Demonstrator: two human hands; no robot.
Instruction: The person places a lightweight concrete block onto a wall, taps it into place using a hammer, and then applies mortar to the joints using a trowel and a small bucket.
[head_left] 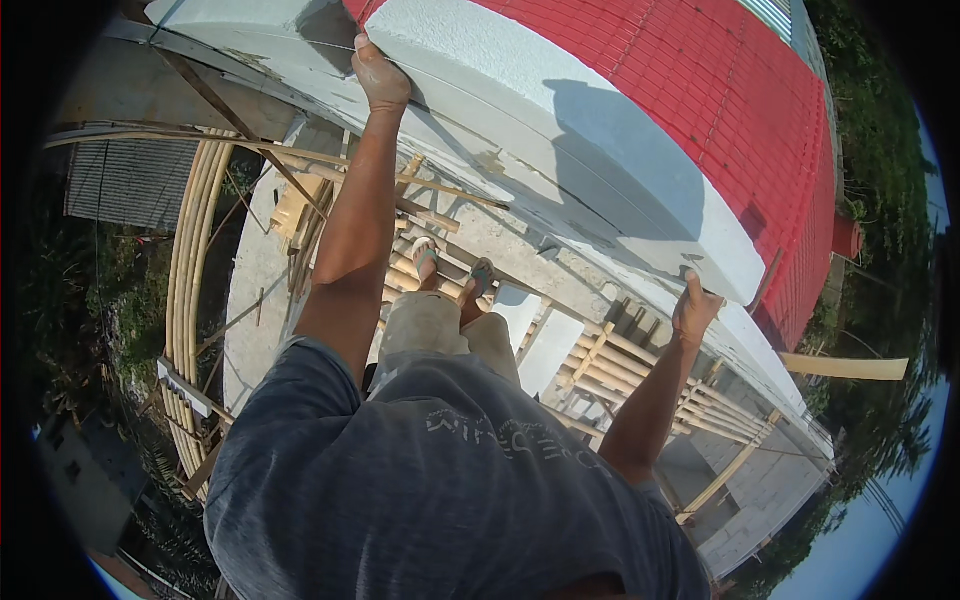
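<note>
A long, pale wall block (520, 110) lies along the top of the wall in front of me, its upper surface bright and its near face partly shaded. My left hand (382, 80) grips it near its left end, thumb upward. Near its right end, my right hand (696, 308) is closed on it in the same way, with most fingers hidden. Both arms are stretched wide. Under the block runs the grey wall face (470, 160), with patches of mortar on it. Shadows fall across the block and wall.
Beyond the wall slopes a red tiled roof (690, 90). My sandalled feet (427, 262) stand on bamboo scaffolding (610, 375), with gaps between its poles. Pale boards (550, 350) lie beside my legs. Upright bamboo poles (190, 280) stand at left. A wooden strip (845, 367) juts out at right.
</note>
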